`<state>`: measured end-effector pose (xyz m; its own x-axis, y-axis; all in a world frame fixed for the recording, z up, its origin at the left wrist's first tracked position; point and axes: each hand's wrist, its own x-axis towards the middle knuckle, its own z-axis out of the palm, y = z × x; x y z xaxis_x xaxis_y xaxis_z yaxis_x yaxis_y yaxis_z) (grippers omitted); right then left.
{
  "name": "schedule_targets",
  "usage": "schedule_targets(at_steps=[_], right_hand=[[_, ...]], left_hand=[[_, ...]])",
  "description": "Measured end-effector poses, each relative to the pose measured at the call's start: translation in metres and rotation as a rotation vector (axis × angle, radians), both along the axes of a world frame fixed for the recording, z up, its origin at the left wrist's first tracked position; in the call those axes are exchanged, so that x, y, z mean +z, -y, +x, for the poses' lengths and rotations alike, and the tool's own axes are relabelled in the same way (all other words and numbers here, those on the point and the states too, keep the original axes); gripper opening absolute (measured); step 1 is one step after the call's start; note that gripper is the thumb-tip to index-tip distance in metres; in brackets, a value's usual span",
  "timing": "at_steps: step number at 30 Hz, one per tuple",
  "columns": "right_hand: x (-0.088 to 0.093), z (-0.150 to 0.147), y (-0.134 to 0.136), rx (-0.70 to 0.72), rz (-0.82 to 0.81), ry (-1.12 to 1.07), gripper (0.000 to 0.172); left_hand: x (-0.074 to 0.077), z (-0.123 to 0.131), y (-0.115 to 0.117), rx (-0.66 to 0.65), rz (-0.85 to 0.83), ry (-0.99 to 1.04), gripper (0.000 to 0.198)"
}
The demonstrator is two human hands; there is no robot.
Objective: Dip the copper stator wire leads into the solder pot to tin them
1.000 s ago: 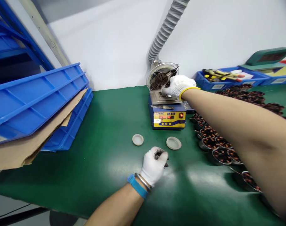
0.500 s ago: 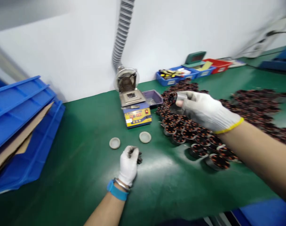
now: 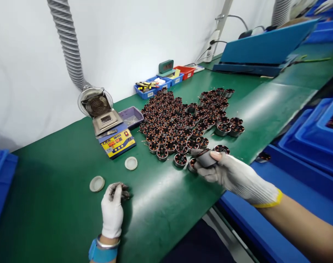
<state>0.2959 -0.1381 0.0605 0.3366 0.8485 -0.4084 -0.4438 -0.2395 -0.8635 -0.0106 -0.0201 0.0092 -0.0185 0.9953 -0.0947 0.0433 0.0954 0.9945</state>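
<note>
Your right fingers close around a wound stator, its axis tilted, metal side toward you, other stators just beyond them; your left fingers curl, any hold impossible to tell.

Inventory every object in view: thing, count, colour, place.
Held ring part: 1, grey, right hand
Ring parts: dozens, black and copper, centre
Bench unit: 1, blue and yellow, left of centre
Tray: 1, purple, beside bench unit
Round dishes: 2, whitish, in front of bench unit
Hoses: 2, grey, top left and right
Small bins: several, blue and red, by wall
Tools: several, yellow-handled, leftmost bin
Display device: 1, green, by bins
Cables: several, dark, upper right
Panel: 1, blue, upper right
Crates: several, blue, left and right edges
Table: 1, green, centre
Co-worker's hand: 1, whitish, top right
Wristband: 1, blue, left wrist
Bangle: 1, silver, left wrist
Left hand: 1, white-gloved, near round dishes
Right hand: 1, white-gloved, over table
</note>
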Motion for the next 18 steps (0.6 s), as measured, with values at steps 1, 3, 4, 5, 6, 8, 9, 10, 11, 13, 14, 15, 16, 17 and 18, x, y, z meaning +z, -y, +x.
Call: schedule_targets(at_steps=[1, 3, 4, 5, 6, 8, 9, 10, 11, 13, 14, 15, 16, 17, 18], right_hand=[[0.000, -0.001, 0.000, -0.011, -0.032, -0.076, 0.051], [0.000, -0.004, -0.002, -0.036, -0.070, -0.208, 0.044], [0.001, -0.005, -0.003, -0.051, -0.079, -0.259, 0.041], [0.002, -0.006, -0.004, -0.063, -0.087, -0.298, 0.039], [0.002, -0.007, -0.004, -0.073, -0.096, -0.322, 0.037], [0.003, -0.008, -0.006, -0.081, -0.112, -0.331, 0.037], [0.002, -0.009, -0.006, -0.077, -0.114, -0.318, 0.037], [0.002, -0.009, -0.006, -0.069, -0.112, -0.294, 0.039], [0.001, -0.009, -0.006, -0.056, -0.104, -0.254, 0.041], [-0.003, -0.009, -0.005, -0.024, -0.063, -0.117, 0.047], [-0.005, -0.009, -0.004, -0.007, -0.031, -0.014, 0.051], [-0.008, -0.009, -0.003, 0.008, 0.002, 0.109, 0.056], [-0.011, -0.009, -0.002, 0.018, 0.029, 0.247, 0.062], [-0.014, -0.009, 0.000, 0.024, 0.055, 0.402, 0.068], [-0.018, -0.009, 0.001, 0.026, 0.076, 0.566, 0.072]], left_hand=[[0.000, 0.000, 0.001, 0.003, 0.001, -0.007, 0.040], [-0.001, -0.001, 0.002, 0.010, 0.002, -0.018, 0.040], [-0.001, -0.001, 0.002, 0.012, 0.003, -0.023, 0.040], [-0.001, -0.001, 0.002, 0.011, 0.004, -0.029, 0.041], [-0.001, -0.001, 0.002, 0.011, 0.006, -0.033, 0.041], [0.000, 0.000, 0.002, 0.012, 0.009, -0.038, 0.040], [0.001, 0.001, 0.002, 0.012, 0.009, -0.039, 0.040], [0.002, 0.001, 0.002, 0.013, 0.007, -0.040, 0.039], [0.002, 0.001, 0.002, 0.012, 0.005, -0.040, 0.039], [0.002, 0.001, 0.003, 0.009, 0.002, -0.037, 0.039], [0.002, 0.001, 0.003, 0.009, 0.001, -0.033, 0.038], [0.001, 0.001, 0.003, 0.008, -0.001, -0.028, 0.038], [0.001, 0.000, 0.003, 0.007, -0.002, -0.023, 0.038], [0.000, 0.000, 0.003, 0.004, -0.003, -0.018, 0.038], [-0.001, -0.001, 0.003, -0.001, -0.003, -0.017, 0.038]])
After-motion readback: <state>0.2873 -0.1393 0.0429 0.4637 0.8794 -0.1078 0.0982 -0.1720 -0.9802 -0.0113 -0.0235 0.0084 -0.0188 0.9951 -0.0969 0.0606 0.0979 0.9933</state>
